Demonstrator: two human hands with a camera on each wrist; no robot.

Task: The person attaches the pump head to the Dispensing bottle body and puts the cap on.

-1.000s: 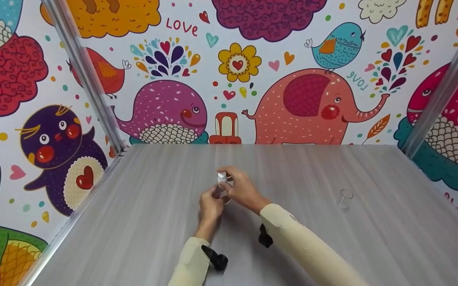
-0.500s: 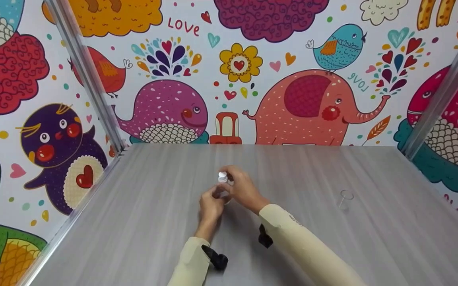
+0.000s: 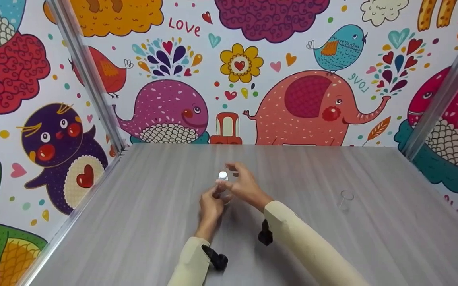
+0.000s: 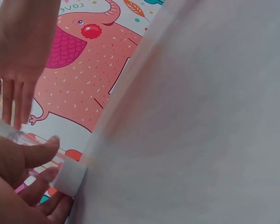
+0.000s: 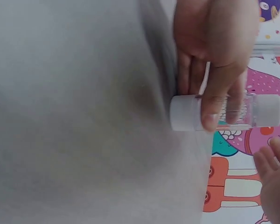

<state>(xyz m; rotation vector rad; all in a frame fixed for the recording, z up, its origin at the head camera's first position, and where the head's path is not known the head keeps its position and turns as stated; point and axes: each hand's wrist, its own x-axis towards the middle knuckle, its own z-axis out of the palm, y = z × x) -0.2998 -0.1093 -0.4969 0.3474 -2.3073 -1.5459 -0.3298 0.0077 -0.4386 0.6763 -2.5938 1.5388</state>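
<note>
A small clear bottle (image 5: 247,108) with a white base (image 5: 183,113) and a white collar (image 5: 269,110) stands upright on the table. My left hand (image 3: 212,204) grips its clear body low down, with thumb and fingers on opposite sides, as the right wrist view shows. The bottle's white top (image 3: 222,174) shows between my hands in the head view. Around that top my right hand (image 3: 248,189) is spread, its fingers extended and apart from it. Whether the right thumb touches the bottle is hard to tell. In the left wrist view, fingers partly hide the bottle.
A clear cylindrical cap-like piece (image 3: 346,200) stands on the grey table (image 3: 141,234) to the right of my hands. Patterned wall panels (image 3: 229,79) and metal posts (image 3: 90,79) border the table's back and sides.
My right fingers have loosened from the white top and spread away from it, leaving the top more exposed. The left hand still holds the bottle in the same place.
</note>
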